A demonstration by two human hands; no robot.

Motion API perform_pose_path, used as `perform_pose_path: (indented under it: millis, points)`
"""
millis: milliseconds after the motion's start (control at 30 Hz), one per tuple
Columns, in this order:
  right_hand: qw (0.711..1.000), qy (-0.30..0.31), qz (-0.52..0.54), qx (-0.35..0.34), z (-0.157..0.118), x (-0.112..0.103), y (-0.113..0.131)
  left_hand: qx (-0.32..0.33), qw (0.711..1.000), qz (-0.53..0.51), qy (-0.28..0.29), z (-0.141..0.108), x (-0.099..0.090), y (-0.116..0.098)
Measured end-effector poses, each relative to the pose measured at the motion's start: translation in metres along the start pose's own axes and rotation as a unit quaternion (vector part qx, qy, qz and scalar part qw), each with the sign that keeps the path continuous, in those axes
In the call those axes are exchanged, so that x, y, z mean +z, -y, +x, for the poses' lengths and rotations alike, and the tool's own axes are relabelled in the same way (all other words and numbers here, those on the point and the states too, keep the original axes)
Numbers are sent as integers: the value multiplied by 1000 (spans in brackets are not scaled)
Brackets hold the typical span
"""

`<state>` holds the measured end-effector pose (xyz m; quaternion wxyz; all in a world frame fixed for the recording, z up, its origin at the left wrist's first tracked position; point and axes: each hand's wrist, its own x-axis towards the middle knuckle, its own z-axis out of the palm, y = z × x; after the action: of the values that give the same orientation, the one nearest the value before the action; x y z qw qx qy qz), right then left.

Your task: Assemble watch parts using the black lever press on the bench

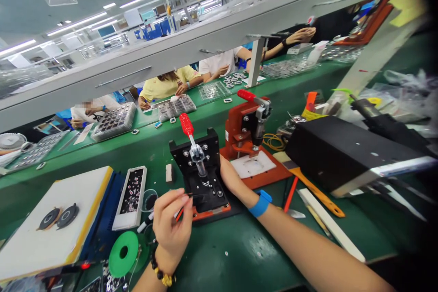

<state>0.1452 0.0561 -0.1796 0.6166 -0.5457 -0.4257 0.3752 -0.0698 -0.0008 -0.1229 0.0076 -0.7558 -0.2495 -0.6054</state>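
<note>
My left hand is raised just in front of a black clamp fixture, its fingers pinched on a thin dark tool whose tip points at the fixture's base. The fixture stands upright on the bench and has a red-handled toggle clamp. My right hand reaches to the fixture's right side; its fingers are hidden behind the black plate. A blue band is on my right wrist. Behind it stands an orange clamp press with a white pad on its base.
White tray of small parts, green spool and white-topped box with two round black parts lie left. A brush and black box are right. Several people work across the bench beneath a metal beam.
</note>
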Motion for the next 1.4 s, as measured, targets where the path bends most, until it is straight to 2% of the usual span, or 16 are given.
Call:
perform_pose_path:
  millis: [133, 433, 633, 733, 867, 1100, 1233, 1400]
  points:
    - [1000, 4, 9, -4, -1, 0, 2, 0, 999, -29, 40, 5, 2, 0]
    - [1000, -2, -22, -6, 4, 0, -5, -9, 997, -53, 52, 0, 3, 5]
    - [999, 14, -32, 5, 4, 0, -3, 36, 996, -4, 76, -1, 9, 0]
    - [999, 17, -43, 3, 5, 0, -3, 10, 995, -8, 94, -5, 12, 2]
    - [999, 14, -47, -1, 5, 0, -1, -28, 995, -48, 78, -13, 10, 8]
    - [998, 6, -55, 13, 6, 1, 1, 4, 996, -63, 56, -1, 3, 2]
    - [999, 15, -47, 13, 4, 1, 3, 13, 996, -32, 85, 7, 4, -1]
    - [999, 8, -46, 17, 3, 1, 7, -26, 993, 8, 116, 7, 6, 3]
